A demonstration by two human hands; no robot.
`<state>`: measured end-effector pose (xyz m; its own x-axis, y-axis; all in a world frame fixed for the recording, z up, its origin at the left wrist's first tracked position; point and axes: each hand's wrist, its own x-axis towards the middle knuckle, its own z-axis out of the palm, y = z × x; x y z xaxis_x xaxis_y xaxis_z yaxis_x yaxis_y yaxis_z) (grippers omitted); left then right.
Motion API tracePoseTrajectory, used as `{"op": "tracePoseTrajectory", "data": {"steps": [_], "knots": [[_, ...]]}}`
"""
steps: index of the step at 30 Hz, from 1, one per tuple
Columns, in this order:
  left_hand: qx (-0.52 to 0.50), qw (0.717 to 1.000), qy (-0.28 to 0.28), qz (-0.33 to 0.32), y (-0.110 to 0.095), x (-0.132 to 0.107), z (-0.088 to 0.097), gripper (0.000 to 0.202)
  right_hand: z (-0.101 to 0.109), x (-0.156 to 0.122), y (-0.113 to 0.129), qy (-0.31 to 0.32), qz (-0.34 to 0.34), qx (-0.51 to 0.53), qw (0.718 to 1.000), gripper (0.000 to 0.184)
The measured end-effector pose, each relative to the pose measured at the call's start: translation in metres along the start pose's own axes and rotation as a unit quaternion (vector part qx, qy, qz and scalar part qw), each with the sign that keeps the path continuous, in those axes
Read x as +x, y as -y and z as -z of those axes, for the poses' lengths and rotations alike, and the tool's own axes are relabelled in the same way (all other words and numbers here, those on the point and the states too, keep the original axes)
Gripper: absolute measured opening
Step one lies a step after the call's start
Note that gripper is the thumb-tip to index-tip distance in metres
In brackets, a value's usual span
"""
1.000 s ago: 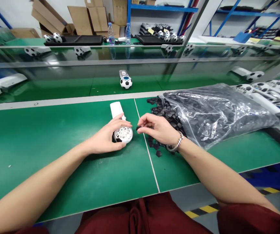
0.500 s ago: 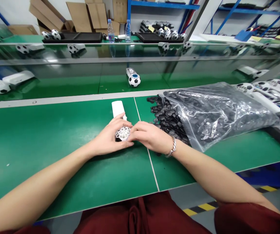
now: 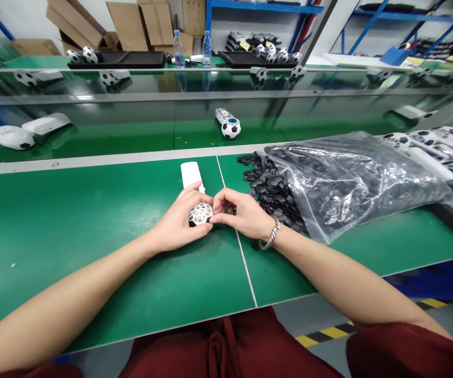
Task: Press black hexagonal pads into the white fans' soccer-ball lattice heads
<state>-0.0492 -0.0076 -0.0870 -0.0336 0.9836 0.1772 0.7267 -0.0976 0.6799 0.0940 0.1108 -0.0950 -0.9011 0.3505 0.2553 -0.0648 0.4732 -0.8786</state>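
A white handheld device with a soccer-ball end (image 3: 200,214) lies on the green table, its plain white handle (image 3: 191,175) pointing away from me. The ball end shows a white lattice with a black patch at its lower edge. My left hand (image 3: 181,218) curls round the ball end from the left, thumb in front and fingers behind. Thumb and fingers of my right hand (image 3: 242,212) pinch together at the ball's right edge; whatever is between the tips is too small to make out. Right of that hand, loose black plastic pieces (image 3: 274,197) spill from a clear plastic bag (image 3: 352,184).
Beyond the table's pale edge strip (image 3: 132,158) runs a green conveyor belt with a soccer-ball device (image 3: 229,126) and a white one (image 3: 29,134). More ball devices (image 3: 447,152) are stacked at the right. Water bottles (image 3: 178,50) and black trays (image 3: 132,59) stand farther back.
My right hand has lifted and turned slightly, its fingers now arched at the ball's edge. On the near belt the devices have shifted right; those on the far belt have shifted left.
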Motion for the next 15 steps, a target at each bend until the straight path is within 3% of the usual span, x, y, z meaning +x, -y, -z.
{"op": "tracePoseTrajectory", "data": {"steps": [5, 8, 12, 15], "knots": [[0.009, 1.000, -0.002, -0.014, 0.001, 0.001, 0.000, 0.030, 0.001, 0.003, -0.001, 0.002, -0.039, -0.020, 0.999, 0.024], [0.000, 1.000, 0.015, -0.016, 0.003, 0.002, 0.002, 0.033, 0.015, 0.004, 0.002, 0.023, -0.073, -0.136, 0.988, 0.026], [-0.010, 1.000, 0.016, -0.018, 0.005, 0.002, 0.004, 0.036, 0.035, 0.003, 0.003, 0.027, -0.163, -0.380, 0.910, 0.020], [0.000, 0.999, 0.023, -0.031, 0.006, 0.002, 0.003, 0.037, 0.041, 0.003, 0.000, 0.059, -0.191, -0.415, 0.888, 0.014]]}}
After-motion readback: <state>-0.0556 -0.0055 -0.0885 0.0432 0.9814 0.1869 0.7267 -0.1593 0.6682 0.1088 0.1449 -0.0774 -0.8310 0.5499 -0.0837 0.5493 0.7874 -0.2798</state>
